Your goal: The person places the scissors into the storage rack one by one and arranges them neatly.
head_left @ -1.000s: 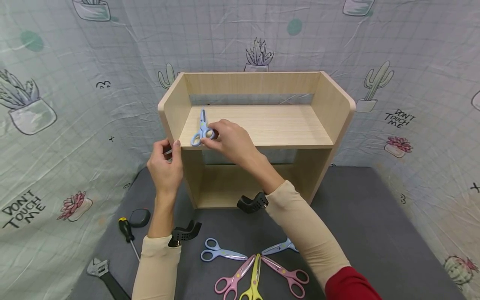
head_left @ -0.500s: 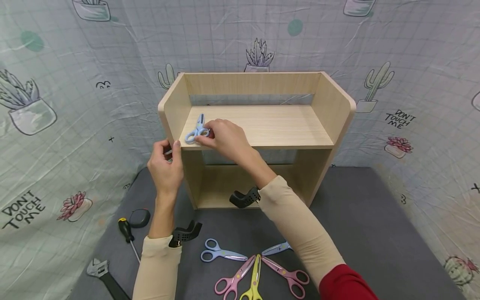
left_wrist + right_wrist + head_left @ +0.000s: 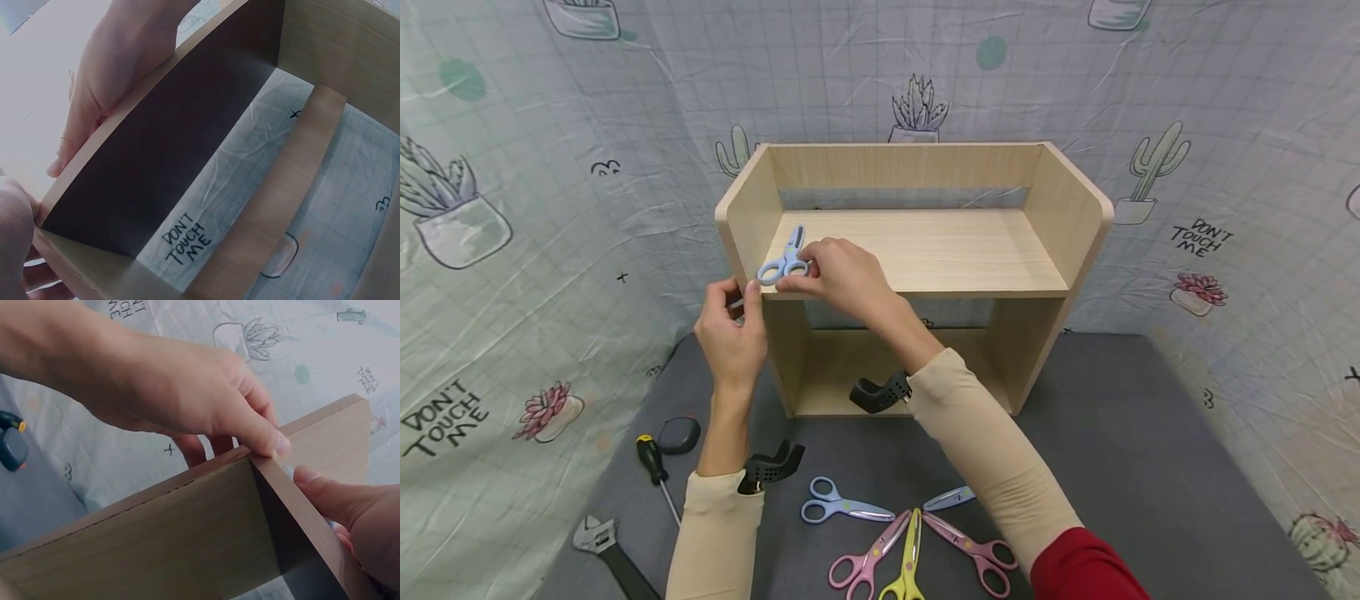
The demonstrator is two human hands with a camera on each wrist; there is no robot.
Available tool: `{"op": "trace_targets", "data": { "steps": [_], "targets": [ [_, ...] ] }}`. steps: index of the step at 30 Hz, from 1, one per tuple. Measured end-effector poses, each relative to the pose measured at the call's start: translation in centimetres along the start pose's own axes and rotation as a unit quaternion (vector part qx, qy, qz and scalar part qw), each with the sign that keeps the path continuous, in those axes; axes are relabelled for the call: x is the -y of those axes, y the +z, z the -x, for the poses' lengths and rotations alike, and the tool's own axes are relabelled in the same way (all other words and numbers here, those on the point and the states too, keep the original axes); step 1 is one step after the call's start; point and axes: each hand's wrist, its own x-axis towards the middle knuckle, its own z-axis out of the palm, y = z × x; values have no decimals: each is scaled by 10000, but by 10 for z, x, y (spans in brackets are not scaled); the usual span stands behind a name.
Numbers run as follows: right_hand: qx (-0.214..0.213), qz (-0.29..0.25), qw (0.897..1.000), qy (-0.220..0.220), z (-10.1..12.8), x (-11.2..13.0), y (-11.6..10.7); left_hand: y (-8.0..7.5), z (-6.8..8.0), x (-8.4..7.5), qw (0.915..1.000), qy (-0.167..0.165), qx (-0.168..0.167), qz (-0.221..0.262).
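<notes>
My left hand (image 3: 730, 337) grips the front edge of the left side panel of a pale wooden shelf unit (image 3: 910, 173). Its thumb lies at the corner where the upper board meets the panel, with the other fingers on the outer side. My right hand (image 3: 850, 275) pinches blue-handled scissors (image 3: 792, 257) by a finger loop at the left front of the upper board. Their blades point to the back. In the left wrist view the right hand (image 3: 134, 56) lies along the board's front edge and hides the scissors. The right wrist view shows the left hand (image 3: 194, 394) on the panel.
On the dark table (image 3: 1150, 450) in front lie blue scissors (image 3: 846, 504), pink scissors (image 3: 872, 554), yellow scissors (image 3: 912, 554) and more pairs to the right. A screwdriver (image 3: 653, 462), a black rounded object (image 3: 680, 435) and an adjustable wrench (image 3: 610, 550) lie at left.
My right hand has moved left with the scissors, bringing them close to the left side panel, their blades tilting more to the right. The left hand has stayed on the panel.
</notes>
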Motion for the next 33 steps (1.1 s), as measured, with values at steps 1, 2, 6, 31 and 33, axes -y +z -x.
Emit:
{"op": "trace_targets", "data": {
  "steps": [1, 2, 6, 31, 33],
  "targets": [
    [20, -17, 10000, 1, 0, 0, 0, 0, 0, 0, 10000, -7, -8, -1],
    [44, -25, 10000, 4, 0, 1, 0, 0, 0, 0, 10000, -17, -17, -11],
    [141, 28, 9999, 11, -1, 3, 1, 0, -1, 0, 10000, -33, -71, -50],
    [-89, 120, 9991, 391, 0, 6, 4, 0, 3, -1, 9999, 6, -59, -82],
    [-100, 194, 9989, 409, 1, 6, 4, 0, 3, -1, 10000, -5, -42, -76]
  ]
}}
